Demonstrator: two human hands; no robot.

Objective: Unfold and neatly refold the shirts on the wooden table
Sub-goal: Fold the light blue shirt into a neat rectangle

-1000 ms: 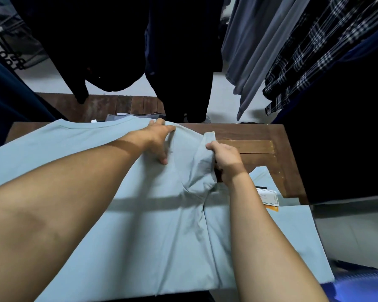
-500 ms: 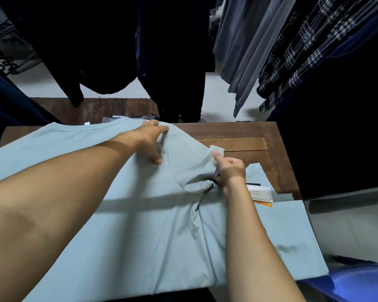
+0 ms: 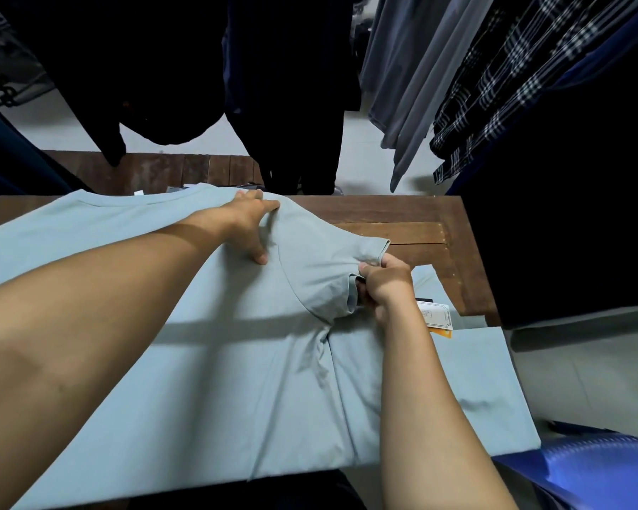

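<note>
A pale blue-grey T-shirt (image 3: 207, 380) lies spread across the wooden table (image 3: 395, 219), neck toward the far edge. My left hand (image 3: 249, 224) grips the shoulder fabric near the far edge, thumb pressed down on the cloth. My right hand (image 3: 382, 285) is closed on the hem of the right sleeve (image 3: 325, 274), which is folded inward over the body. A paper hang tag (image 3: 435, 316) with an orange card peeks out beside my right wrist. The shirt's right side hangs past the table's edge.
Dark garments (image 3: 280, 86) hang just beyond the table's far edge, with grey shirts (image 3: 413, 68) and a plaid shirt (image 3: 512, 75) at the right. A blue plastic stool (image 3: 586, 469) stands at the lower right. Another wooden surface (image 3: 163, 171) lies behind the table.
My right hand has drawn the sleeve hem down and toward me, bunching it in a tighter grip. The left hand has stayed on the shoulder.
</note>
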